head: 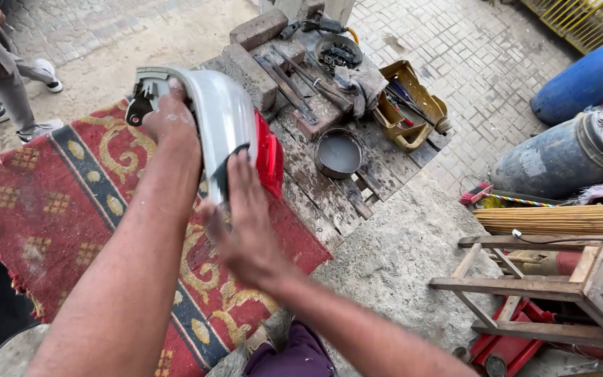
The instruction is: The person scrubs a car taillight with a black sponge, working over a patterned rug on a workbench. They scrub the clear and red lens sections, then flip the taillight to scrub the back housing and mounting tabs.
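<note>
While hands (pixel 204 174) grip tail light (pixel 235 129), black pad (pixel 230 167) half hidden

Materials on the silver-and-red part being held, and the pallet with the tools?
Silver-and-red part: looks like painted moulded plastic or metal, smooth satin sheen; the red section seems glossy translucent plastic, ribbed like a lamp lens. Pallet: weathered bare wood, visible slats, stained grey. Left hand steadies the part; right hand presses a dark pad on it.

Silver-and-red lamp housing (pixel 235 132); red patterned rug (pixel 57 202).
</note>
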